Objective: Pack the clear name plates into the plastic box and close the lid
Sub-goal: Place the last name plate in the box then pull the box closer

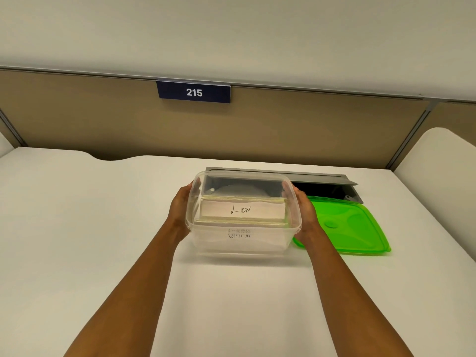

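A clear plastic box (242,244) sits in the middle of the white desk, tilted slightly toward me. Inside it lie clear name plates (242,210); the top one holds a paper slip reading "Lion". My left hand (181,208) grips the box's left side and my right hand (304,211) grips its right side. The green lid (353,225) lies flat on the desk just right of the box, partly under my right hand.
An open grey cable hatch (324,185) is set into the white desk (90,215) behind the box and lid. A beige partition with a "215" sign (194,92) stands at the back. A second desk surface (443,166) rises at the right.
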Demonstrator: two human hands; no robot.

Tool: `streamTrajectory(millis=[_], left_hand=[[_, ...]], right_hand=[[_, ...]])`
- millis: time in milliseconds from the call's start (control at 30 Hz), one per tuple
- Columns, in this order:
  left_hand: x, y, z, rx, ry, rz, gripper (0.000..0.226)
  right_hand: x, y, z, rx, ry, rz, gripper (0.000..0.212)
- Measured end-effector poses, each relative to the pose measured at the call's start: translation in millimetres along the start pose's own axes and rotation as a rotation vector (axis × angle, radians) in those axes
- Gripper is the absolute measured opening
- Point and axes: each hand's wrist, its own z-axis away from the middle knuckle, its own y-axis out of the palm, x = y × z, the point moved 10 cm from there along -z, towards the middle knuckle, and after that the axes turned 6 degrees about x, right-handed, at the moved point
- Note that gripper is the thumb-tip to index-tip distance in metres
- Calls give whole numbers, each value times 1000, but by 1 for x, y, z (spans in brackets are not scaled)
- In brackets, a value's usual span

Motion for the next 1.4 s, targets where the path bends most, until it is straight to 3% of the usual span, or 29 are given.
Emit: streamTrajectory(millis=[233, 467, 600, 867, 1100, 1400], left_hand=[[-21, -1, 44, 35, 4, 46, 23], [-25, -21, 93, 45, 0, 18, 24], [-19, -33, 117, 70, -34, 46, 26], [-5, -66, 150, 70, -85, 59, 24], [6, -86, 168, 56, -123, 92, 24], [13, -101, 179, 17, -142, 88, 23]], right_hand=[[5, 18, 45, 28, -43, 26, 30], [-15, 40, 94, 61, -68, 44, 47], [-34, 44, 116, 20, -56, 47, 36], [-74, 61, 148, 51, -23, 31, 40], [-92, 66, 157, 14, -2, 52, 28], [-106, 72, 164, 34, 39, 47, 28]])
